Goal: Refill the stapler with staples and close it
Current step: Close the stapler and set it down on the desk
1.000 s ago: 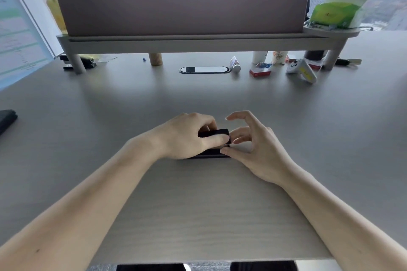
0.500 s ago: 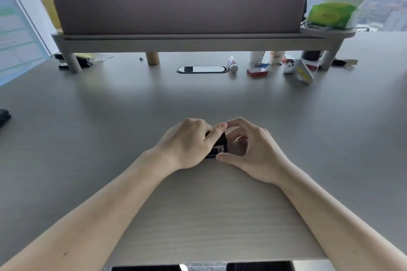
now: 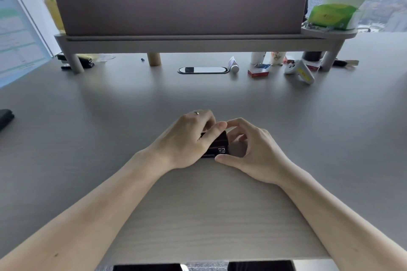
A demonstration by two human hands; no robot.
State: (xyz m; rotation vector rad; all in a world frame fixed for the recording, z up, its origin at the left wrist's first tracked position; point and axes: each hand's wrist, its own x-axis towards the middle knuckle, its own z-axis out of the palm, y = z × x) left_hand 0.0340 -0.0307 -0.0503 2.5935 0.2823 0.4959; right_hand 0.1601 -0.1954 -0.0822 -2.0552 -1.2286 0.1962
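A small black stapler [image 3: 218, 146] lies on the grey desk [image 3: 220, 204] in front of me, its metal front end facing my right. My left hand [image 3: 187, 141] wraps over its body, thumb pressed on top, and hides most of it. My right hand [image 3: 253, 149] curls around the front end, thumb touching the desk just below the stapler and fingertips meeting the top near my left thumb. No loose staples can be seen.
A red box [image 3: 258, 72], a small tube [image 3: 234, 65], cups [image 3: 257, 57] and a white toy [image 3: 299, 70] lie along the back under a raised shelf [image 3: 176, 42] with a padded screen. A dark object [image 3: 5, 117] sits at the left edge.
My right hand closed in from open fingers onto the stapler's front end. The stapler's top has tilted up under my left thumb, showing the metal front.
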